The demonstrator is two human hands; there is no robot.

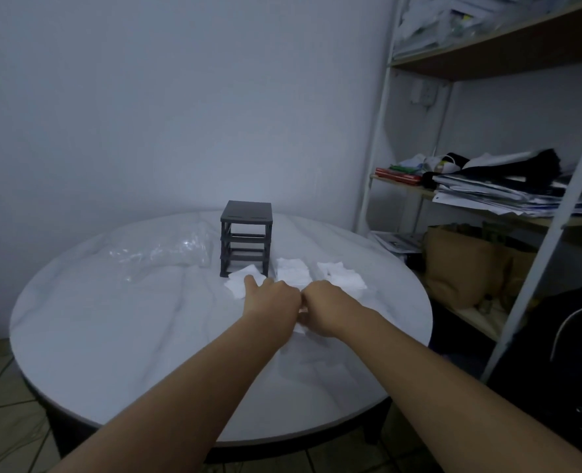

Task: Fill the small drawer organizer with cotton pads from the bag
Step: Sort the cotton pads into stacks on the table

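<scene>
A small dark grey drawer organizer point(245, 242) stands near the far side of the round white table point(112, 322); its frame looks open at the front with no drawers seen. Three piles of white cotton pads lie before it: one point(240, 284) at its foot, one point(293, 272) to the right, another point(342, 275) further right. The clear plastic bag point(166, 250) lies crumpled to the organizer's left. My left hand point(271, 300) and my right hand point(320, 307) meet knuckle to knuckle just in front of the piles, fingers curled around white pads point(301, 325) partly hidden beneath them.
A white metal shelf unit point(378, 131) stands at the right, loaded with papers, folders and dark cloth point(494, 186). A brown paper bag point(460, 264) sits on its lower shelf close to the table's edge. A dark chair point(569, 353) is at the near right.
</scene>
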